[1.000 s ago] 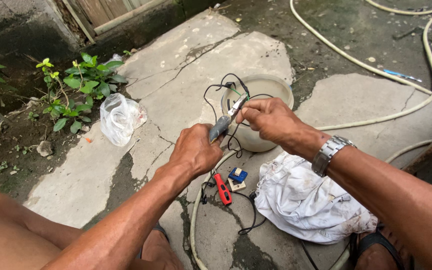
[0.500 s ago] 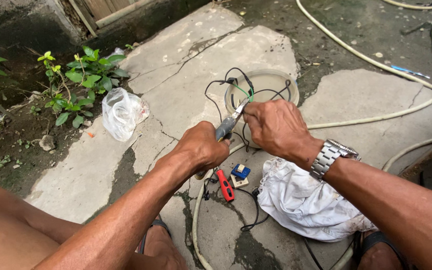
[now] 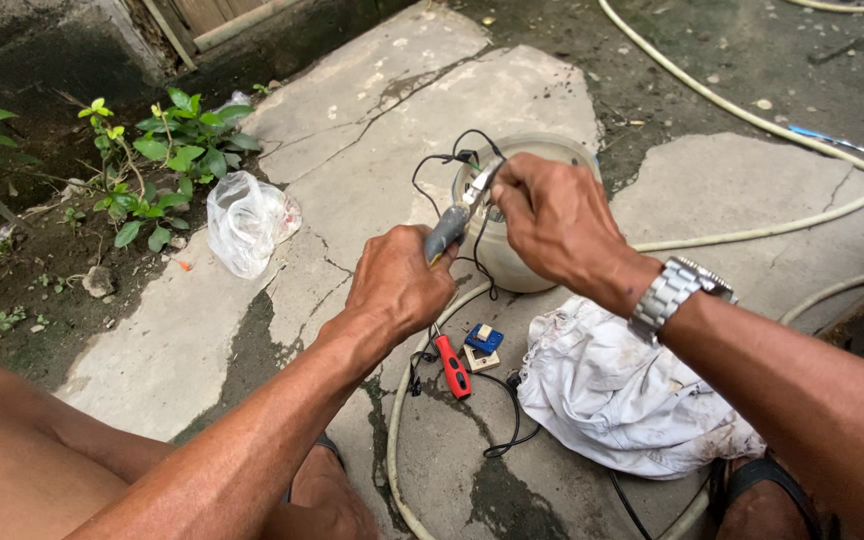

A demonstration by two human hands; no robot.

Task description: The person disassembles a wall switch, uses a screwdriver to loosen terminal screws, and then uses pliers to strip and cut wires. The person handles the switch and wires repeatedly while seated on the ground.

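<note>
Fingers of the left hand (image 3: 397, 285) are wrapped tight round the grey handles of pliers (image 3: 457, 218), whose tip meets the right hand (image 3: 552, 220), pinched on a thin black wire (image 3: 430, 165). Nearest lie a white cloth (image 3: 622, 390), a red-handled tool (image 3: 452, 366) and a small blue part (image 3: 483, 338). Behind the hands, partly hidden, sits a round pale housing (image 3: 512, 262); farther left, a clear plastic bag (image 3: 244, 222).

Left hand (image 3: 397, 285): bare, no ring or glove visible | left forearm: bare, unsleeved | right hand (image 3: 557, 220): bare | right wrist: silver metal link-bracelet wristwatch (image 3: 670, 292) | right forearm: bare, dark sleeve edge at frame corner | legs: bare knees | feet: dark sandal straps (image 3: 752, 475)
</note>
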